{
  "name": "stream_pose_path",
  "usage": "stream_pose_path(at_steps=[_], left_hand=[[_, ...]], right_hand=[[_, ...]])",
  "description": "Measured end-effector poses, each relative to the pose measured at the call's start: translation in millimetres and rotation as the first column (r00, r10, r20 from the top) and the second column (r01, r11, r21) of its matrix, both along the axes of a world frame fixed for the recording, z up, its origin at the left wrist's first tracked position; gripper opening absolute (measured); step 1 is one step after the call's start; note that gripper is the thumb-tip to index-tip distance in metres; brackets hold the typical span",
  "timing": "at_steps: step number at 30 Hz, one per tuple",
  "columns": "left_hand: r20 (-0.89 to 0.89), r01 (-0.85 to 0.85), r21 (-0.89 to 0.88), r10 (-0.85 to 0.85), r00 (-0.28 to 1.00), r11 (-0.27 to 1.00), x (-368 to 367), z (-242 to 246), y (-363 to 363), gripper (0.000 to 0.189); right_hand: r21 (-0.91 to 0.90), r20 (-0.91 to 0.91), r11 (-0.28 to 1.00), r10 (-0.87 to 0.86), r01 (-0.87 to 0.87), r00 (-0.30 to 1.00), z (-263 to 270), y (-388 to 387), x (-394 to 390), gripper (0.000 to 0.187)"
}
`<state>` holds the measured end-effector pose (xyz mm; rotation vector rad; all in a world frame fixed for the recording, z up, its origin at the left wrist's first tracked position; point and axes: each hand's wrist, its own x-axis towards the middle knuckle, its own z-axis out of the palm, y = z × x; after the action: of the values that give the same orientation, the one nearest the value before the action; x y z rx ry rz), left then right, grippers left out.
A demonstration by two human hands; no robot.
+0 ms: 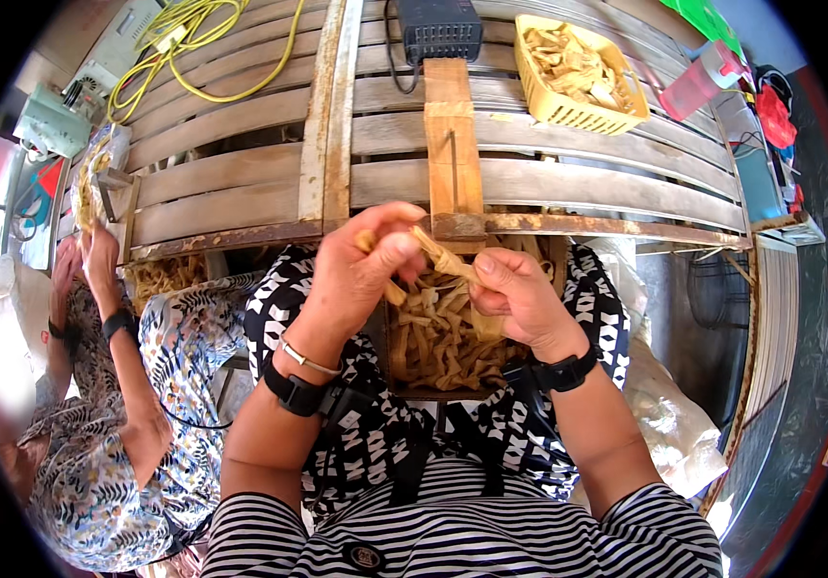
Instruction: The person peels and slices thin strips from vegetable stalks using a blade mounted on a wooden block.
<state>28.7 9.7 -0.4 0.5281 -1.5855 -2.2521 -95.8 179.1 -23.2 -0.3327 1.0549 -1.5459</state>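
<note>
A tan, leathery strip (446, 260) with a knot in its middle stretches between my two hands, above my lap. My left hand (352, 278) pinches its left end between thumb and fingers, and a further tan piece (394, 292) shows under that hand. Thumb and curled fingers of my right hand (526, 300) grip the other end. Directly below, between my knees, a box (388, 354) holds many loose tan strips (450, 347). Just beyond my hands, a wooden block (455, 173) with a nail or thin metal pin reaches the bench edge.
Across the slatted wooden bench (241, 159) lie a yellow cable (269, 90), a black power unit (439, 32) and a yellow basket (580, 119) of tan pieces. A pink bottle (699, 83) stands at right. To my left, another person's hands (93, 260) work at the bench edge.
</note>
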Motion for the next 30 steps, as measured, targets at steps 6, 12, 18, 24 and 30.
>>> stream_pose_path(at_steps=[6, 12, 18, 24, 30], left_hand=[[0.133, 0.176, 0.255, -0.214, 0.968, 0.951, -2, -4, 6, 0.014], [0.15, 0.037, 0.063, -0.046, 0.988, 0.997, -22, -7, -2, 0.008], [0.239, -0.076, -0.235, 0.133, 0.962, 0.969, -61, -26, -13, 0.013], [0.358, -0.166, -0.453, 0.349, 0.866, 0.876, -54, -30, -23, 0.019], [0.175, 0.031, -0.274, 0.018, 0.984, 0.961, -20, -13, 12, 0.021]], right_hand=[[0.186, -0.199, 0.98, -0.031, 0.069, 0.979, 5, -7, 4, 0.024], [0.067, -0.641, 0.958, -0.174, 0.28, 0.748, 0, -11, -28, 0.01], [0.076, -0.942, 0.887, -0.085, 0.455, 0.325, -7, -44, -50, 0.02], [0.02, -0.966, 0.822, -0.132, 0.569, 0.224, -13, -37, -56, 0.024], [-0.214, -0.969, 0.972, -0.224, 0.099, 0.106, 15, -36, -11, 0.018]])
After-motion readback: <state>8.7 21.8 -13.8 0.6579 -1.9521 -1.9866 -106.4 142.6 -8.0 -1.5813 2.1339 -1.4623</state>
